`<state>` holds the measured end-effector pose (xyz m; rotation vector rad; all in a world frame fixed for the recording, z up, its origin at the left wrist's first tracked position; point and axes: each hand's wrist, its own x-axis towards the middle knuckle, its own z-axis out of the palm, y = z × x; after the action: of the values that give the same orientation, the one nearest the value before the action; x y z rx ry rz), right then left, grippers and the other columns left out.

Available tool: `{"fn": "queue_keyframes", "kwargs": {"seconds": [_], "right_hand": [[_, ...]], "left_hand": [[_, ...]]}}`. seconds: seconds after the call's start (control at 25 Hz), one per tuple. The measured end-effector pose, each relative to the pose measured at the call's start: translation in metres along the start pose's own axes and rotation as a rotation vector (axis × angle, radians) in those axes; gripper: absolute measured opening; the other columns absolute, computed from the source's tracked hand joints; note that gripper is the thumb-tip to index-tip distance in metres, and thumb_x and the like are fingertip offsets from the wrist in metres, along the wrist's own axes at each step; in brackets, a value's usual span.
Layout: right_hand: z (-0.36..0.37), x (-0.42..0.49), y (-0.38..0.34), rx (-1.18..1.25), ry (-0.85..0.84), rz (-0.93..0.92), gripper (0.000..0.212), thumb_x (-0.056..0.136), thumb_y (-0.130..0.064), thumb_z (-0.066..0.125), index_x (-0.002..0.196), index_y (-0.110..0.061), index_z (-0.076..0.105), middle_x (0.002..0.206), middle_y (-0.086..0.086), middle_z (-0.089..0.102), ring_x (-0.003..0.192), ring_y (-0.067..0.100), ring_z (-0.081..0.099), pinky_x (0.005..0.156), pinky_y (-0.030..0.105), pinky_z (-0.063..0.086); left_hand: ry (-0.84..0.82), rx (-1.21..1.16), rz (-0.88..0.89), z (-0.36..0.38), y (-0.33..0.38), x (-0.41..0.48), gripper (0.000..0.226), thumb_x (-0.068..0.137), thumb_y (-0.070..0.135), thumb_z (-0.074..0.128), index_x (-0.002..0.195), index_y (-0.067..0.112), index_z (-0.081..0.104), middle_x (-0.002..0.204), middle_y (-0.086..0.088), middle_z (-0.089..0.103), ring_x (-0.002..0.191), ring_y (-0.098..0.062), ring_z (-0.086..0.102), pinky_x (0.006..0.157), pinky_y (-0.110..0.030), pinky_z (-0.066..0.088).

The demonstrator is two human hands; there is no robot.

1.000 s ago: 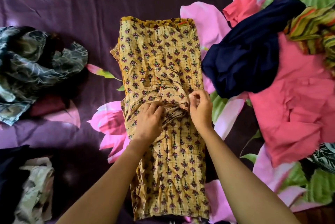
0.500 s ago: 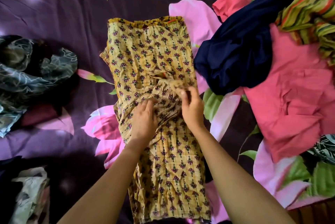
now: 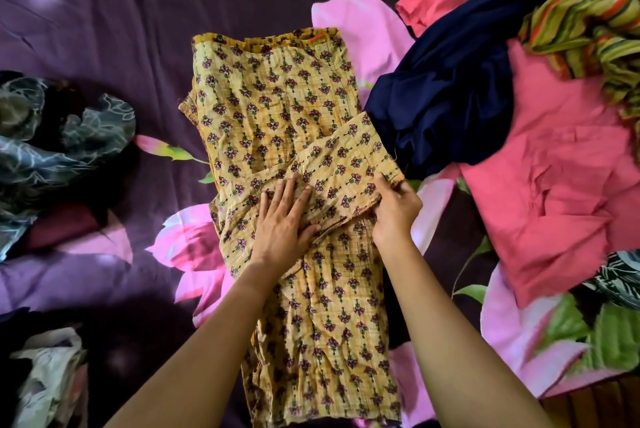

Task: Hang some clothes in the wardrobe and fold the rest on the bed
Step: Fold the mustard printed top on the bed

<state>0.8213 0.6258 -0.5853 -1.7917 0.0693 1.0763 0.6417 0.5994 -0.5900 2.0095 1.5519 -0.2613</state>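
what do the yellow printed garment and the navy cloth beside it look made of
The yellow garment: probably thin woven cotton, matte, judging by its fine ribbed crinkle and soft creases. The navy cloth: smoother, perhaps a knit or synthetic blend, with a faint sheen and rounded, drapey folds; the fibre cannot be told.

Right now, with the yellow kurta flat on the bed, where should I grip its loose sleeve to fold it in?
Grip the sleeve at its cuff edge, coming from the right, where the right hand pinches it. That end lies free beside the navy garment; the left hand presses flat on the inner end, so it likely hinges there.
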Motion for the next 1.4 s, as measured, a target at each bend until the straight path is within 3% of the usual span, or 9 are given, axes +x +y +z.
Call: {"fn": "queue_keyframes", "kwargs": {"seconds": [0.12,0.2,0.32,0.4,0.6,0.8,1.08,1.32,1.4], "right_hand": [[0.006,-0.010,0.005,-0.272,-0.063,-0.383,0.024,0.090,-0.007,0.060,0.113,0.000,0.059,0.106,0.003,0.064,0.098,0.006,0.061,0.085,0.026,0.050],[0.014,-0.023,0.005,-0.465,-0.307,-0.710,0.023,0.093,-0.009,0.053,0.111,0.003,0.060,0.112,-0.002,0.061,0.103,-0.008,0.054,0.087,0.018,0.046],[0.018,-0.030,0.010,-1.146,-0.819,-1.008,0.038,0.092,-0.038,0.045,0.106,-0.007,0.063,0.147,0.007,0.040,0.142,0.020,0.027,0.118,0.048,0.015],[0.012,-0.028,0.019,-1.506,-0.911,-0.986,0.050,0.088,-0.051,0.043,0.114,-0.013,0.062,0.157,0.003,0.022,0.147,0.022,0.010,0.117,0.055,-0.003],[-0.001,-0.031,0.036,-1.441,-0.762,-1.105,0.039,0.092,-0.031,0.053,0.125,-0.010,0.058,0.157,0.011,0.018,0.145,0.026,0.013,0.116,0.055,0.003],[-0.040,-0.049,0.052,-1.725,-0.811,-1.053,0.064,0.098,-0.031,0.039,0.151,-0.016,0.006,0.158,0.003,-0.013,0.144,0.019,-0.016,0.118,0.047,-0.005],[-0.123,-0.087,0.074,-1.762,-0.918,-1.040,0.057,0.096,-0.021,0.045,0.148,-0.011,0.027,0.159,0.010,0.005,0.147,0.024,0.004,0.119,0.045,0.003],[-0.190,-0.111,0.087,-1.841,-1.006,-1.140,0.058,0.069,-0.007,0.075,0.124,-0.003,0.060,0.143,0.020,0.043,0.135,0.034,0.039,0.111,0.045,0.021],[-0.206,-0.115,0.088,-1.843,-1.051,-1.124,0.047,0.072,-0.008,0.074,0.117,-0.003,0.064,0.143,0.022,0.042,0.135,0.035,0.038,0.111,0.045,0.022]], "left_hand": [[0.042,-0.045,0.014,0.001,-0.002,0.003,0.072,0.092,0.059,0.033,0.147,0.027,-0.001,0.152,0.002,-0.015,0.144,-0.019,-0.013,0.114,-0.036,-0.016],[0.152,-0.147,0.018,0.004,-0.003,-0.002,0.066,0.093,0.054,0.026,0.148,0.019,0.019,0.154,0.000,0.002,0.146,-0.021,0.003,0.117,-0.039,-0.004],[0.360,-0.279,-0.055,0.009,-0.002,-0.017,0.050,0.096,0.031,0.033,0.137,0.005,0.044,0.148,-0.012,0.036,0.140,-0.025,0.029,0.115,-0.048,0.021],[0.427,-0.284,-0.104,0.016,-0.003,-0.028,0.046,0.096,0.025,0.036,0.133,0.002,0.048,0.144,-0.015,0.042,0.137,-0.026,0.034,0.114,-0.047,0.026],[0.370,-0.269,-0.170,0.038,-0.013,-0.059,0.048,0.096,0.027,0.034,0.136,0.003,0.045,0.149,-0.012,0.034,0.140,-0.024,0.027,0.116,-0.042,0.019],[0.285,-0.169,-0.087,0.050,-0.024,-0.092,0.053,0.096,0.027,0.031,0.143,0.004,0.031,0.152,-0.006,0.021,0.142,-0.018,0.015,0.118,-0.036,0.007],[0.184,-0.053,-0.027,0.070,-0.030,-0.161,0.056,0.089,0.022,0.033,0.139,-0.003,0.038,0.149,-0.019,0.031,0.139,-0.031,0.024,0.118,-0.032,0.000],[0.144,-0.146,-0.053,0.106,-0.020,-0.222,0.050,0.074,-0.005,0.061,0.124,-0.002,0.057,0.142,-0.027,0.040,0.123,-0.047,0.046,0.101,-0.057,0.035],[0.155,-0.269,-0.170,0.107,-0.011,-0.236,0.049,0.072,-0.010,0.066,0.119,-0.001,0.060,0.137,-0.029,0.043,0.113,-0.048,0.049,0.096,-0.052,0.042]]}}
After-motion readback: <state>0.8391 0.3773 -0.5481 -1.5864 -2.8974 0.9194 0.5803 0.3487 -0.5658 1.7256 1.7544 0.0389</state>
